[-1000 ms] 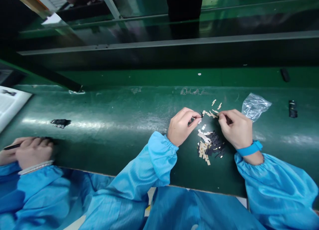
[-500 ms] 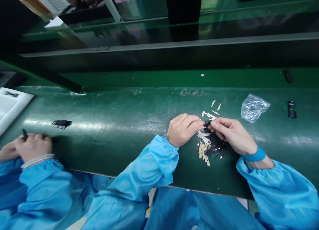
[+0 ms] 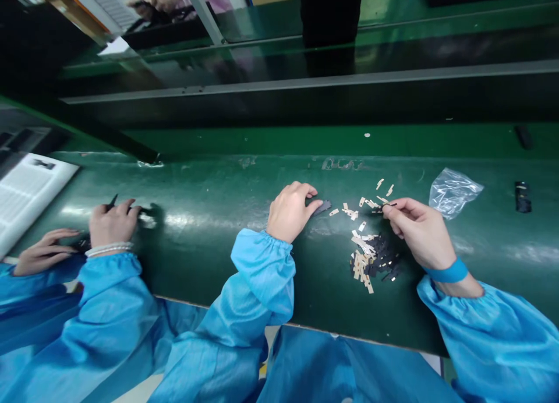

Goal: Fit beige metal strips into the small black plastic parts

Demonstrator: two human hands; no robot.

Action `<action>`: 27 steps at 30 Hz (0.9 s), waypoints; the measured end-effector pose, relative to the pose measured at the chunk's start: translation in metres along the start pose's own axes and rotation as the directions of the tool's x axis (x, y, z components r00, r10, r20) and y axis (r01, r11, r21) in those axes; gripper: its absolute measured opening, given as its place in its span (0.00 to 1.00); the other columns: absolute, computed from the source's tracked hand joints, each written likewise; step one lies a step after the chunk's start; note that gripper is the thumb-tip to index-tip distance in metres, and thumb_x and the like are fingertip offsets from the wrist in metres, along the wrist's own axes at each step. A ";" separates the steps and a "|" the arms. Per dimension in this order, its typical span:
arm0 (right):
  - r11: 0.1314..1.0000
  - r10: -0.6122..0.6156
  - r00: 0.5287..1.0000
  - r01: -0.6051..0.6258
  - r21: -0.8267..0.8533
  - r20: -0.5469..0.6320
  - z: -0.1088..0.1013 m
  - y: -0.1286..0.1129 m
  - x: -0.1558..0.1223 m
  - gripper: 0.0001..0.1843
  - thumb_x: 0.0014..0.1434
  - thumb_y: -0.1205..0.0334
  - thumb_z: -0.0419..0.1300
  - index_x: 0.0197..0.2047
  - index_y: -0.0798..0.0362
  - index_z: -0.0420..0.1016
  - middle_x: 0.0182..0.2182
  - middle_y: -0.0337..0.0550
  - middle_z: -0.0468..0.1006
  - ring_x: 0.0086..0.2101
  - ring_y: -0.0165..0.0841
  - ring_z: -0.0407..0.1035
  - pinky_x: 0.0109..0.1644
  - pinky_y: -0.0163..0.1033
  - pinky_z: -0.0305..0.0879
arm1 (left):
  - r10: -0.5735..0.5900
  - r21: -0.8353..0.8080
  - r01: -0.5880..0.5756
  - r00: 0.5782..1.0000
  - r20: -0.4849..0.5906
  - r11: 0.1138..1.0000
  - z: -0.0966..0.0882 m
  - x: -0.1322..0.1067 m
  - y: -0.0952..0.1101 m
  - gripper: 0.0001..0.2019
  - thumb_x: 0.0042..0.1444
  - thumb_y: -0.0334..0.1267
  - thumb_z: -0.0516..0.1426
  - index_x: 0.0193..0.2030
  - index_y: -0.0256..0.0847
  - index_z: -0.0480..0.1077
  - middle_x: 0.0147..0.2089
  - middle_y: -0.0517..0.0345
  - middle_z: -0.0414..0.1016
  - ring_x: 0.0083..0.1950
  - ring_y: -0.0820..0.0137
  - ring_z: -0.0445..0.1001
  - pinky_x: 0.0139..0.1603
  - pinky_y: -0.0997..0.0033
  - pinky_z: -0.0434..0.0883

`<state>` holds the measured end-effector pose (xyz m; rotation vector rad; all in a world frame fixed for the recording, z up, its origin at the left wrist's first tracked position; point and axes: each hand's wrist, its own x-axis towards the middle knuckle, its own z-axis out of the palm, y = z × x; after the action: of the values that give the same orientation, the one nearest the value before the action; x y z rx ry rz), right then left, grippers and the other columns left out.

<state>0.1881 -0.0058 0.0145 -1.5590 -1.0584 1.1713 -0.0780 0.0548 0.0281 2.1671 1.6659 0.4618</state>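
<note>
My R hand is pinched shut on a thin blk strip, at 1 o'clock from the pile of tan & blk strips. L hand is open, holding nothing, just beside a dark piece at 10 o'clock.

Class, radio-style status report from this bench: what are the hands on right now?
Right hand pinching thin black strip. Left hand open beside dark flat piece. Loose tan and black strips near right hand.

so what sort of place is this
Most likely a factory assembly line for small parts, perhaps electronics. A long green workbench, a pile of tiny metal and black parts, and matching blue smocks on the person and a co-worker suggest it.
</note>
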 end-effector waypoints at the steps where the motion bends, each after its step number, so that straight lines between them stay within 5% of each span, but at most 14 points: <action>1: 1.000 -0.001 1.000 0.001 -0.003 0.001 0.000 0.000 0.000 0.15 0.58 0.49 0.70 0.33 0.52 0.77 0.18 0.33 0.66 0.21 0.26 0.56 0.24 0.34 0.50 | -0.040 0.012 0.039 0.998 0.051 0.999 -0.002 -0.001 -0.002 0.10 0.59 0.42 0.66 0.45 0.43 0.75 0.46 0.56 0.78 0.44 0.65 0.77 0.45 0.65 0.73; 4: 1.000 -0.004 1.000 0.004 -0.015 0.000 0.000 0.000 0.001 0.15 0.59 0.49 0.69 0.32 0.52 0.77 0.18 0.32 0.65 0.20 0.26 0.55 0.24 0.35 0.50 | -0.055 -0.010 0.057 0.990 0.130 0.998 -0.001 -0.002 -0.005 0.11 0.54 0.39 0.69 0.43 0.44 0.76 0.42 0.58 0.77 0.39 0.68 0.76 0.41 0.67 0.71; 8: 1.000 -0.007 1.000 0.007 -0.030 0.003 -0.001 0.002 0.003 0.15 0.59 0.49 0.69 0.34 0.52 0.77 0.18 0.32 0.65 0.21 0.26 0.56 0.25 0.35 0.50 | -0.030 -0.136 0.044 0.994 0.104 0.990 0.003 0.002 -0.009 0.09 0.50 0.33 0.70 0.37 0.43 0.77 0.35 0.61 0.75 0.33 0.71 0.72 0.35 0.70 0.67; 15: 0.999 0.001 1.000 0.000 -0.036 0.018 -0.003 0.003 0.004 0.15 0.60 0.49 0.69 0.33 0.52 0.77 0.18 0.32 0.65 0.21 0.26 0.56 0.25 0.35 0.50 | -0.109 -0.406 0.162 0.982 0.151 0.900 0.000 0.009 -0.015 0.03 0.54 0.34 0.65 0.37 0.41 0.76 0.32 0.61 0.77 0.31 0.73 0.72 0.33 0.72 0.67; 17: 1.000 -0.004 1.000 0.005 -0.023 0.019 -0.003 0.002 0.003 0.15 0.60 0.49 0.69 0.34 0.52 0.77 0.18 0.32 0.66 0.21 0.26 0.56 0.25 0.35 0.50 | -0.103 -0.561 0.182 0.980 0.168 0.808 -0.001 0.008 -0.010 0.05 0.55 0.33 0.64 0.38 0.39 0.74 0.35 0.59 0.80 0.34 0.72 0.75 0.37 0.71 0.71; 22: 0.999 -0.041 0.999 0.040 0.025 0.028 0.001 0.000 0.000 0.14 0.59 0.50 0.70 0.35 0.52 0.77 0.19 0.33 0.68 0.21 0.26 0.59 0.25 0.34 0.54 | -0.004 -0.889 0.210 0.974 0.227 0.406 0.009 0.001 0.017 0.13 0.54 0.32 0.66 0.38 0.39 0.65 0.42 0.51 0.83 0.39 0.72 0.81 0.45 0.68 0.76; 27: 0.996 -0.064 0.995 0.059 0.065 0.078 0.010 -0.002 -0.008 0.14 0.58 0.51 0.71 0.35 0.52 0.76 0.19 0.33 0.71 0.19 0.26 0.62 0.24 0.34 0.59 | -0.061 -0.927 0.261 0.965 0.254 0.270 0.038 -0.007 0.041 0.13 0.55 0.35 0.67 0.41 0.38 0.66 0.37 0.57 0.80 0.36 0.72 0.82 0.42 0.71 0.77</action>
<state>0.1770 -0.0115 0.0170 -1.4312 -1.1041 1.2222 -0.0273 0.0346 0.0140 1.0223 0.9768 0.8981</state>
